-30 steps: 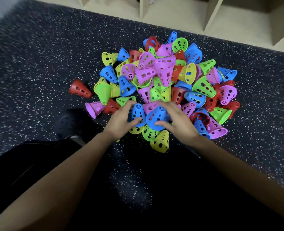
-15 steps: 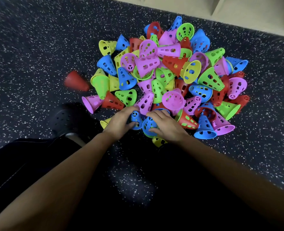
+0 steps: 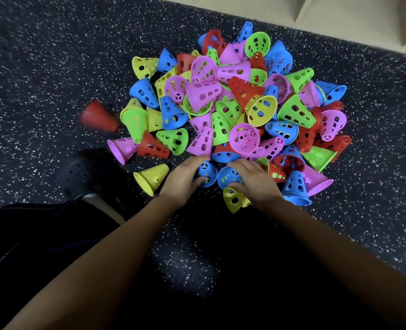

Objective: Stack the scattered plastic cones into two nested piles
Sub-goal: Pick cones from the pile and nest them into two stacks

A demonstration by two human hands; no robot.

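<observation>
A heap of perforated plastic cones (image 3: pixel 235 101) in blue, green, yellow, pink and red lies on the dark speckled floor (image 3: pixel 42 79). At its near edge my left hand (image 3: pixel 183 179) grips a small blue cone (image 3: pixel 206 173), fingers curled over it. Beside it, my right hand (image 3: pixel 254 179) grips a second blue cone (image 3: pixel 228 177) that shows green through its holes. A yellow cone (image 3: pixel 235 198) lies under my right wrist, and another yellow cone (image 3: pixel 152 178) lies left of my left hand. A lone red cone (image 3: pixel 98 116) rests apart to the left.
A dark perforated shoe (image 3: pixel 85 172) and a dark trouser leg (image 3: pixel 42 229) sit at the near left. Pale wooden shelving (image 3: pixel 340 17) runs along the far edge of the floor. Bare floor surrounds the heap on all sides.
Both hands slid nearer to me, each keeping its blue cone. Cones at the heap's near edge tumbled; a yellow cone now lies exposed at the left. The camera tilted further down.
</observation>
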